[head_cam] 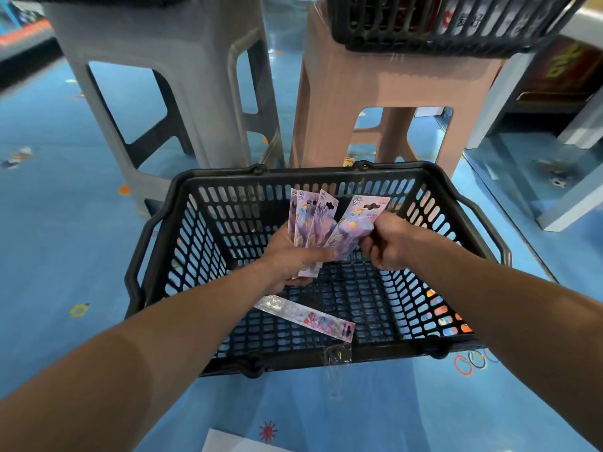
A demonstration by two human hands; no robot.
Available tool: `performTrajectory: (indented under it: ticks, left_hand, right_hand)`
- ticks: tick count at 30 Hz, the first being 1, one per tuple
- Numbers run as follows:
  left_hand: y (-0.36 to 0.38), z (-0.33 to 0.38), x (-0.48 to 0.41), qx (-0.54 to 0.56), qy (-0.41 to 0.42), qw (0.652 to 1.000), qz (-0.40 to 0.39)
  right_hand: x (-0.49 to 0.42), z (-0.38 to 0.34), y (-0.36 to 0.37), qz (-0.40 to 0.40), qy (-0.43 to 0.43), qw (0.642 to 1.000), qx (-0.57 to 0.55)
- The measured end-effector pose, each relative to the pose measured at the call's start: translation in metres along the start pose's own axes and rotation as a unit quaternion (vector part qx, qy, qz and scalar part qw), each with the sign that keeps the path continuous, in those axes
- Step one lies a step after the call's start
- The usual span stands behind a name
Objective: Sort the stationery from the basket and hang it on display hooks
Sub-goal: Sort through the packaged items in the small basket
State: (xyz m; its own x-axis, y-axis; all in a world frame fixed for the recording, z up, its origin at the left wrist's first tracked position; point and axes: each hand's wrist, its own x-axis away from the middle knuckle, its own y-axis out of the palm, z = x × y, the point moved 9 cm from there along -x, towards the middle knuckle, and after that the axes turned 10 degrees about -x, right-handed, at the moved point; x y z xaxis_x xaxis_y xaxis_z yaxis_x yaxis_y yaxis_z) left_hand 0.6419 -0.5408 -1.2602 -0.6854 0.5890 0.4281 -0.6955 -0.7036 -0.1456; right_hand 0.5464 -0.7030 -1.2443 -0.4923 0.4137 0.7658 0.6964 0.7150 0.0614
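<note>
A black basket with holes in its walls sits on the blue floor. Everything here is told from that basket.

Above the middle of the basket, the left hand is closed around a bunch of purple packs. The packs stand up and spread out like a fan. They have cartoon ponies on them, and one pony has a rainbow mane. Each pack has a dark hanging hole near the top. A small logo sits at the top of each pack, but the words are too blurry to read.

The right hand is just beside the left one. Its fingers pinch the pack farthest right in the fan.

One more long pack lies flat in the bottom of the basket, near its front wall. It has ponies on it too.

A crinkly clear wrapper hangs over the front rim.

Behind the basket stand a grey stool and a pink stool. A second black basket rests on the pink one.
</note>
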Motion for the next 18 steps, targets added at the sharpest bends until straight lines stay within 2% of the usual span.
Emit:
performTrajectory:
  ticks: [4, 12, 15, 18]
  left_hand:
    - [0.0, 0.003, 0.001, 0.007, 0.017, 1.0, 0.005]
    - [0.006, 0.006, 0.004, 0.014, 0.0, 1.0, 0.023]
    - [0.009, 0.009, 0.004, 0.028, -0.004, 0.999, 0.029]
    - [0.01, 0.01, 0.003, 0.043, -0.008, 0.999, 0.027]
  right_hand:
    - [-0.005, -0.001, 0.004, 0.016, -0.028, 0.999, 0.003]
    - [-0.004, -0.027, -0.004, 0.145, -0.201, 0.966, -0.074]
    - [0.003, -0.032, -0.004, 0.15, -0.245, 0.951, -0.119]
    - [-0.004, -0.03, 0.005, 0.1, -0.25, 0.947, -0.175]
